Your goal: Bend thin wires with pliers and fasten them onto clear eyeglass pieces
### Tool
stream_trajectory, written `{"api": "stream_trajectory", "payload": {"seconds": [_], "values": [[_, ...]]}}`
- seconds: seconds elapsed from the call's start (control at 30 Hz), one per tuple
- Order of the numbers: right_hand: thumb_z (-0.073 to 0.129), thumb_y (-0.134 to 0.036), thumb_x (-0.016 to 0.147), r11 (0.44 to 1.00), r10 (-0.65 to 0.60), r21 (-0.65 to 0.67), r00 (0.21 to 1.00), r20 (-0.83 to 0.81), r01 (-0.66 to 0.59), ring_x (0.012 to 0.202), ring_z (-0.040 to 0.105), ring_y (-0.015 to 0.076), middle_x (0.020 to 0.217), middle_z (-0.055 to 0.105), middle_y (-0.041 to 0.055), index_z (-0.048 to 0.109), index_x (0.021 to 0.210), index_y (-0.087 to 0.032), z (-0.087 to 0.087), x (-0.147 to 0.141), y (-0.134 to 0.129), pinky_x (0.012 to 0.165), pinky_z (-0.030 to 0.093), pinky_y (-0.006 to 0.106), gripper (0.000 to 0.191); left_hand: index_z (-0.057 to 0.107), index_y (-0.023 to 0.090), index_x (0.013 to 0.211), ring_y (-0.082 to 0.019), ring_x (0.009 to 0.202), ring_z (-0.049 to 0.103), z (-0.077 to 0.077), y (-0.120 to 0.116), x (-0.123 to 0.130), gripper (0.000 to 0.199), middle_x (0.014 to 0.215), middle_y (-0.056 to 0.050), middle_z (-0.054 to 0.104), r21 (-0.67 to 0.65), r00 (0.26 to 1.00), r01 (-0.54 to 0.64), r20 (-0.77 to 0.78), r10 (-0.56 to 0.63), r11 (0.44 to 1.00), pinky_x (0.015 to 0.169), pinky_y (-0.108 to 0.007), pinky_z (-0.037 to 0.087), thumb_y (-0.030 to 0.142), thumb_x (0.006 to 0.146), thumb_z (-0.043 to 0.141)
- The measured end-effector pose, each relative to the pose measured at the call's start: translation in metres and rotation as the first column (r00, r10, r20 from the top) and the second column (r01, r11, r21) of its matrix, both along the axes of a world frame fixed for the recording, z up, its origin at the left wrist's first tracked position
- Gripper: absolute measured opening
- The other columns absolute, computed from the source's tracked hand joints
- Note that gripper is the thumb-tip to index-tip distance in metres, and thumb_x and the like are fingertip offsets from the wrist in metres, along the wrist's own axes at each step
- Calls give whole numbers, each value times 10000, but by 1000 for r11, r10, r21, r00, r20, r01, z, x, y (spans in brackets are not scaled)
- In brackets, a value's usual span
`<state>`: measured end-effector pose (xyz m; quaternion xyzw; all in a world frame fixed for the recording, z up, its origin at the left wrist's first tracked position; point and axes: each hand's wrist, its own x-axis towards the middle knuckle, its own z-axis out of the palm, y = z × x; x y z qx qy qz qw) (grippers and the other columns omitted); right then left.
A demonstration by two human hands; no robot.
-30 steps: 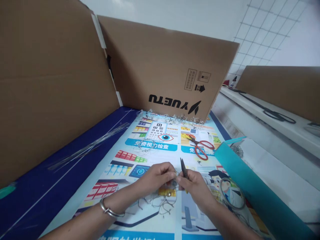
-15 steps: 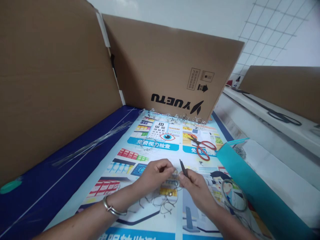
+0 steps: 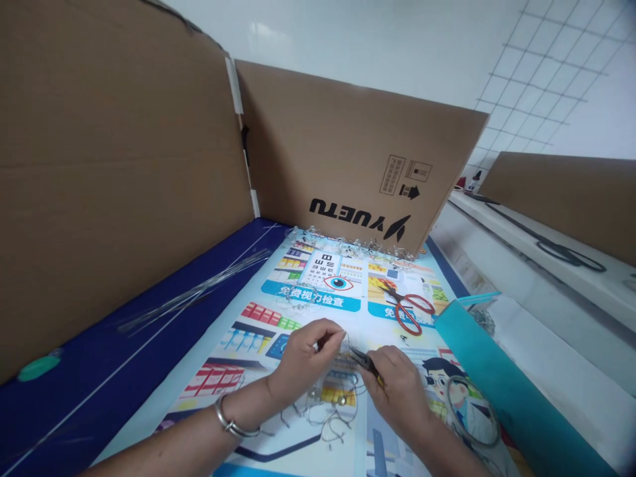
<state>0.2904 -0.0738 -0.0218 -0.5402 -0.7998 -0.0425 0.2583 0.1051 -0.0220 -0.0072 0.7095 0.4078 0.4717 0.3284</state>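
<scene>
My left hand (image 3: pixel 307 354) is closed, with thumb and forefinger pinched on the end of a thin wire (image 3: pixel 348 340). In my right hand (image 3: pixel 400 387) is a pair of pliers (image 3: pixel 361 358) with dark jaws and a bit of yellow on the handle. The plier tips point left at the wire, close to my left fingertips; whether they grip it I cannot tell. Below and between the hands lies a loose tangle of bent wire pieces (image 3: pixel 334 424), with a small shiny round bit among them. The fingers of my right hand partly cover the plier handles.
Red-handled scissors (image 3: pixel 408 318) lie beyond my right hand. A wire coil (image 3: pixel 448 405) rests at the right beside a teal box (image 3: pixel 517 377). Straight wires (image 3: pixel 199 289) lie on the blue surface at left. Wire pieces (image 3: pixel 358 248) line the foot of the cardboard panel (image 3: pixel 358 146).
The pliers have turned from pointing upward to pointing left, their jaws now at the wire near my left fingers. The whole view has shifted slightly.
</scene>
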Motion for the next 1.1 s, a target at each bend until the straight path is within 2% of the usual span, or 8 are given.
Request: {"api": "stream_trajectory", "payload": {"seconds": [0.2,0.43,0.53,0.67,0.83,1.1], "values": [[469,-279,850,999,-9,33,998,65,7,737,472,174,731,531,51,581,848,-168,1,0,-1,683,363,294,158,570,163,713,-112,610,503,0,-1,1,146,659,2,572,-17,999,31,-19,-32,999,595,-207,402,210,808,468],[485,-302,841,994,-67,91,993,96,59,743,464,179,740,526,51,572,846,-168,0,4,4,687,350,302,160,529,168,698,-84,505,446,2,2,-1,178,586,35,495,-194,996,46,84,-30,980,504,-180,381,270,824,453],[478,-299,845,994,-46,99,995,84,37,744,471,178,737,527,51,573,861,-166,1,4,3,689,352,301,164,530,168,694,-84,497,440,2,4,0,174,576,37,493,-218,996,53,86,-35,974,494,-177,375,265,818,454],[472,-267,841,998,-8,68,996,91,2,724,465,180,725,525,52,576,848,-169,2,0,-1,670,345,302,143,541,169,678,-94,532,454,2,4,0,173,581,35,508,-136,1000,-5,17,7,991,531,-188,377,239,810,456],[493,-266,828,997,-59,55,984,169,51,714,456,186,717,521,55,570,809,-180,1,-6,-5,656,324,305,118,574,168,692,-103,576,471,-2,0,1,172,624,20,557,17,994,-31,-108,33,999,574,-201,372,203,809,453],[502,-298,828,995,-98,30,962,256,93,711,450,195,707,525,53,557,775,-188,0,-7,-5,662,294,320,134,563,165,690,-101,568,467,-4,-1,2,182,604,22,538,-8,990,-12,-143,11,1000,569,-202,364,210,825,450]]}}
